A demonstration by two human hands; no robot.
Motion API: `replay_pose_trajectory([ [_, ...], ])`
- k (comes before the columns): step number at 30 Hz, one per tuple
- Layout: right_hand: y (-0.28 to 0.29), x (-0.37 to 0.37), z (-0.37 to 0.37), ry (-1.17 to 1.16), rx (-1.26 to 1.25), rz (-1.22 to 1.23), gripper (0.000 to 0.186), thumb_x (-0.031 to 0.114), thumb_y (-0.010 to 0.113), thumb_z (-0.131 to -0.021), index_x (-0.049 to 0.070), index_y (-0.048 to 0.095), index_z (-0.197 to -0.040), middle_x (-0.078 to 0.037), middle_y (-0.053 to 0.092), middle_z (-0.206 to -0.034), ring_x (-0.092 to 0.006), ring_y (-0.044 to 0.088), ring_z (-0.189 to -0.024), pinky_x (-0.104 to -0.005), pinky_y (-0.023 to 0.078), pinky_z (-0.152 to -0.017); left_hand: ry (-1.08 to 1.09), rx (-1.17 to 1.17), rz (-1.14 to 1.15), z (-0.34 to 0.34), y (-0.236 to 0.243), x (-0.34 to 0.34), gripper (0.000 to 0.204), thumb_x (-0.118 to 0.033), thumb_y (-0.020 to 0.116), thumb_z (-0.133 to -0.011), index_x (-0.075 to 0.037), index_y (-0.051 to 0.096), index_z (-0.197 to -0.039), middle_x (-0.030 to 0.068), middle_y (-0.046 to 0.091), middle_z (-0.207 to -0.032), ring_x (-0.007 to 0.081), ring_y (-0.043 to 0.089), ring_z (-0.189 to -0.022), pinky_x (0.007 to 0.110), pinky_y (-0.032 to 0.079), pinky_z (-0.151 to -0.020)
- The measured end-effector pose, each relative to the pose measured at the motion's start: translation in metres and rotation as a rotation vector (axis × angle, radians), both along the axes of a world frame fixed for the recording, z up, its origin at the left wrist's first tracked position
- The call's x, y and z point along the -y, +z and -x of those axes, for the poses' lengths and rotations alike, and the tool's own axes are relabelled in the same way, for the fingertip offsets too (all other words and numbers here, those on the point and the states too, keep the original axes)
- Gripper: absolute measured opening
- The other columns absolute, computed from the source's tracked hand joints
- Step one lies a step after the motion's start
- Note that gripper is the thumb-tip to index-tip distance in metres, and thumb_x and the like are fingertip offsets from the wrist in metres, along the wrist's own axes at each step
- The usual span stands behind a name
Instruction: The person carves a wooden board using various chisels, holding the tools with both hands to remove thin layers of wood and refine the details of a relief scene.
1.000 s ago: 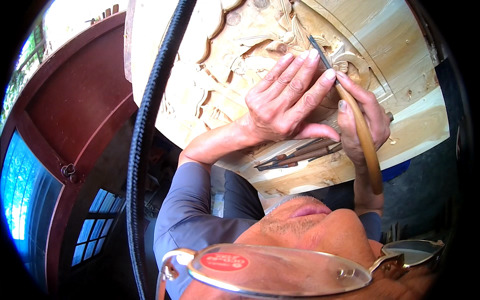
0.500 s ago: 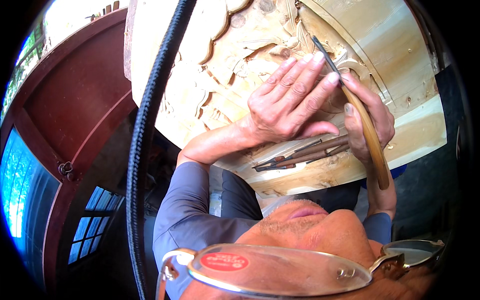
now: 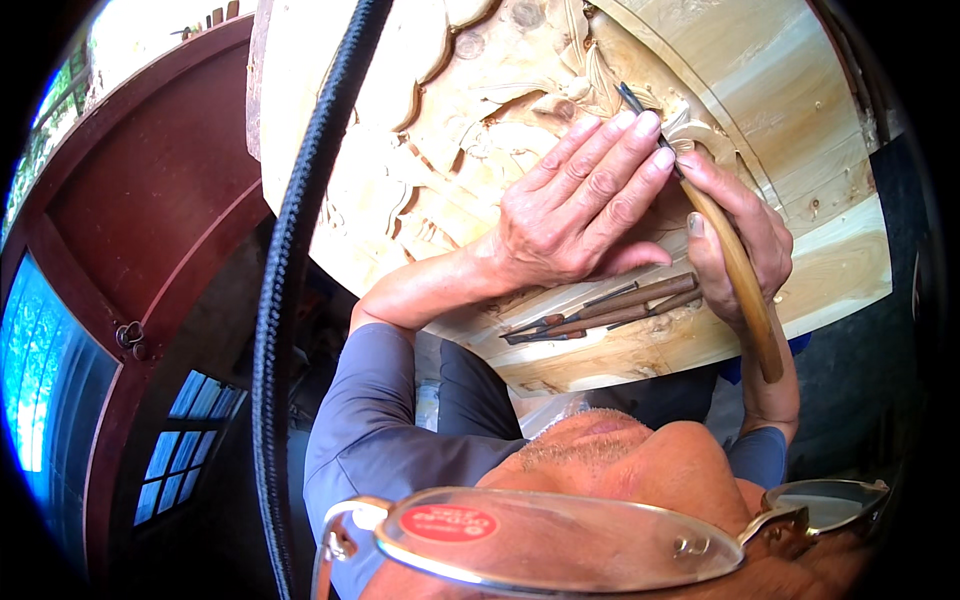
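Observation:
My right hand (image 3: 750, 235) is wrapped round a carving chisel with a long, curved wooden handle (image 3: 738, 262). Its dark metal blade points away from me, the tip at leaf-like relief carving on a pale wooden panel (image 3: 810, 120). Across the panel lies my left hand (image 3: 575, 205), fingers stretched out and side by side, with the fingertips against the chisel's shaft near the blade. Whether the cutting edge is in the wood is too small to tell.
Several more carving tools with wooden handles (image 3: 625, 305) lie on the panel's near part, below my hands. A thick black braided cable (image 3: 290, 240) crosses the view on the left. Beyond it stands a dark red wooden door (image 3: 140, 150).
The chisel tip has drawn slightly back toward me and left. Both hands keep the same hold, with only a small shift.

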State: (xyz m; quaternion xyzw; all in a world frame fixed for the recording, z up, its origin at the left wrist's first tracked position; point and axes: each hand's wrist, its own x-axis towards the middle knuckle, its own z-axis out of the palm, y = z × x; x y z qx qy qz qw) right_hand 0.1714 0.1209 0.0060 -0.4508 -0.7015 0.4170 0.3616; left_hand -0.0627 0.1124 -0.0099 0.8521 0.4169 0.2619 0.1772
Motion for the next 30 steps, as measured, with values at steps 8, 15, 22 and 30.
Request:
replay_pose_trajectory([
  [8,0.001,0.003,0.001,-0.02,0.011,-0.006,0.038,-0.007,0.068,-0.089,-0.01,0.071,-0.127,-0.023,0.079,-0.118,-0.0341,0.08,-0.103,-0.0389,0.064,-0.091,0.007,0.02,-0.01,-0.002,-0.001,0.001,0.079,-0.058,0.081,-0.092,0.004,0.069,-0.14,0.0268,0.071,-0.141,0.0391,0.07,-0.132,0.049,0.055,-0.114],
  [15,0.012,-0.005,0.007,-0.015,0.05,-0.011,0.036,-0.009,0.07,-0.09,-0.01,0.071,-0.126,-0.022,0.08,-0.115,-0.0319,0.081,-0.1,-0.0371,0.064,-0.088,0.002,0.044,-0.007,-0.001,-0.003,0.001,0.083,-0.057,0.083,-0.09,0.006,0.067,-0.141,0.0302,0.068,-0.143,0.0417,0.068,-0.134,0.052,0.055,-0.114],
  [22,0.009,-0.002,0.011,-0.053,0.047,-0.027,0.037,-0.009,0.072,-0.09,-0.008,0.072,-0.127,-0.021,0.08,-0.115,-0.0294,0.081,-0.097,-0.0362,0.064,-0.086,0.004,0.067,-0.016,-0.003,-0.003,0.0,0.089,-0.058,0.084,-0.088,0.009,0.065,-0.143,0.0324,0.067,-0.143,0.043,0.066,-0.136,0.054,0.053,-0.115],
  [30,0.016,-0.008,0.007,-0.01,0.088,0.006,0.038,-0.009,0.072,-0.091,-0.006,0.072,-0.129,-0.02,0.08,-0.116,-0.0276,0.08,-0.097,-0.035,0.064,-0.086,0.012,0.056,-0.026,-0.002,-0.003,0.002,0.091,-0.061,0.082,-0.089,0.01,0.064,-0.144,0.0349,0.066,-0.142,0.0441,0.067,-0.135,0.054,0.054,-0.114],
])
